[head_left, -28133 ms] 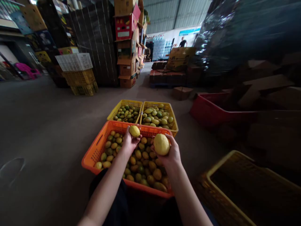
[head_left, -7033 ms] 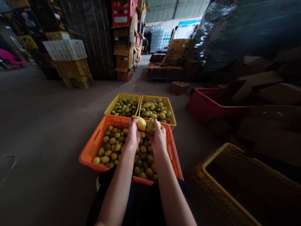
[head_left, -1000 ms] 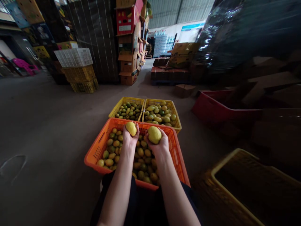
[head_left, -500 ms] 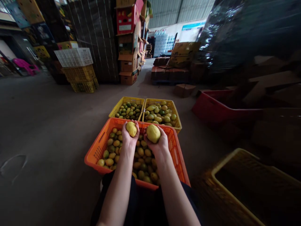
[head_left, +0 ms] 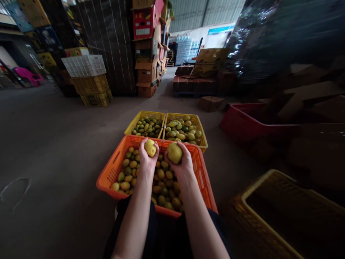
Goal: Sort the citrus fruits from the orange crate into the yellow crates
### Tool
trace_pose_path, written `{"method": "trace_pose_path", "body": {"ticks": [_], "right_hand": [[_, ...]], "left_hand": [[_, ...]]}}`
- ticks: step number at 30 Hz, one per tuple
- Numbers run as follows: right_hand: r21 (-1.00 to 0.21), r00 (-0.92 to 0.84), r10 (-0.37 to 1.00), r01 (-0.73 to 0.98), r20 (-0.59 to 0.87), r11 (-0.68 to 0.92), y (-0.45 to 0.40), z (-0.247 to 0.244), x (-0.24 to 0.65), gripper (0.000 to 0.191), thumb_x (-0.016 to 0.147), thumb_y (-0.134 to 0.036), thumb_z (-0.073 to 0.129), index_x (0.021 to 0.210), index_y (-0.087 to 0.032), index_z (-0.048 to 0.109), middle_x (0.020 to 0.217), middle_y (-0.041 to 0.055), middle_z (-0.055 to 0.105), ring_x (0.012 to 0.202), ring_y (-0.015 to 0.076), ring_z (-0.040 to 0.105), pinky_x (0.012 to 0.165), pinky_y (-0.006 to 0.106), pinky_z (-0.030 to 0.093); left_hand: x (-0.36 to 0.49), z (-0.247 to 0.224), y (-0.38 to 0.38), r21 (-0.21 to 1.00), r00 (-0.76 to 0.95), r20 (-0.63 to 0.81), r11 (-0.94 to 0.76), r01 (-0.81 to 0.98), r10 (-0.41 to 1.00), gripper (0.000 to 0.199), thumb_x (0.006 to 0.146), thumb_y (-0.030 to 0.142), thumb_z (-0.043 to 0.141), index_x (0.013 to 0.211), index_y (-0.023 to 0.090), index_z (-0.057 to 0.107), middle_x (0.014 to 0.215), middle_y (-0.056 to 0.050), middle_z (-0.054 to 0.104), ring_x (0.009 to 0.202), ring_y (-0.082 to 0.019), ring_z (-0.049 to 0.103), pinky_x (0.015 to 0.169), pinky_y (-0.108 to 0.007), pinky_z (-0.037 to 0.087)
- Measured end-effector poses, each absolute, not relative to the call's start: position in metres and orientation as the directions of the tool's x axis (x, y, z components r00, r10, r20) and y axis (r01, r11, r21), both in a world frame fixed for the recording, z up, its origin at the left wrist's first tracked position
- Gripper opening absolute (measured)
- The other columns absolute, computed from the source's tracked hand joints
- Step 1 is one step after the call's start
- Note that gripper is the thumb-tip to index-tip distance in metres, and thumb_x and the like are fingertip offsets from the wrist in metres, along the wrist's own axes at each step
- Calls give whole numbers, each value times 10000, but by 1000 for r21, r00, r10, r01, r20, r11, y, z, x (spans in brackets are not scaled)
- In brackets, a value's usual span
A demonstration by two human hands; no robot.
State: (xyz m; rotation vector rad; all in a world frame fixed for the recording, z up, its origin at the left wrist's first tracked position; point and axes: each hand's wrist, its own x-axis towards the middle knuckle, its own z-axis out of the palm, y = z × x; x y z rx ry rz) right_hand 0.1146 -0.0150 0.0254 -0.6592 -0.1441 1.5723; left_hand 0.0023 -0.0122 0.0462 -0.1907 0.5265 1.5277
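Observation:
My left hand [head_left: 148, 155] holds a small yellow fruit [head_left: 150, 148], its fingers curled round the sides. In my right hand [head_left: 183, 162] is a larger yellow-green fruit [head_left: 174, 153], cupped between thumb and fingers. Both hands are above an orange crate [head_left: 111, 172] that holds many yellow and green fruits [head_left: 161, 173]. The two held fruits are apart. Just behind the orange crate, two yellow crates stand side by side, the left one [head_left: 130, 124] with small green and yellow fruits, the right one [head_left: 204, 138] with paler, larger ones.
At the lower right stands a yellow crate [head_left: 258, 183], with a red bin [head_left: 239, 120] behind it. Stacked white [head_left: 86, 65] and yellow baskets [head_left: 93, 85] are at the back left. Cardboard boxes [head_left: 147, 73] rise at the back, and a pink chair [head_left: 28, 75] is far left.
The fruits have turned slightly in both hands, and my fingers have shifted a little around them. The crates show no real change.

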Motion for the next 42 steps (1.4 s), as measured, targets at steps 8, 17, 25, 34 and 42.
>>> {"method": "trace_pose_path", "body": {"ticks": [8, 17, 25, 34, 42], "right_hand": [[-339, -100, 870, -895, -483, -291, -15, 30, 112, 97, 813, -267, 508, 750, -215, 559, 583, -18, 641, 575, 169, 639, 461, 285, 543], [-350, -87, 894, -900, -440, -260, -20, 34, 115, 84, 768, -277, 570, 774, -193, 568, 612, 1, 623, 549, 134, 589, 448, 214, 507], [-336, -76, 844, -895, -530, -292, -17, 32, 114, 193, 819, -248, 375, 747, -193, 545, 574, 27, 626, 492, 152, 582, 410, 235, 476], [-331, -139, 847, -879, -513, -345, -21, 37, 115, 196, 819, -296, 432, 738, -175, 563, 574, 49, 647, 521, 167, 598, 440, 272, 503], [-275, -95, 858, -924, -505, -264, -16, 35, 111, 151, 831, -237, 436, 864, -178, 571, 643, 34, 650, 631, 188, 640, 571, 356, 578]], "left_hand": [[3, 32, -8, 158, 106, -398, 182, -971, 911, 262, 887, 205, 375, 893, 157, 633, 755, -55, 648, 696, -157, 648, 582, -260, 551], [2, 42, -5, 143, -17, -466, 57, -988, 884, 128, 844, 257, 542, 799, 140, 572, 700, -19, 592, 656, -110, 611, 530, -172, 532], [7, 36, -4, 110, 1, -475, 61, -992, 880, 193, 883, 213, 436, 776, 153, 585, 677, -14, 592, 655, -129, 617, 561, -239, 561], [2, 37, -8, 12, 123, -413, 140, -990, 902, 254, 883, 309, 440, 914, 100, 582, 798, -90, 604, 719, -142, 624, 519, -189, 539], [7, 37, -7, 111, 52, -479, 119, -987, 876, 272, 898, 220, 344, 1004, 130, 578, 832, -110, 616, 709, -153, 638, 519, -202, 532]]}}
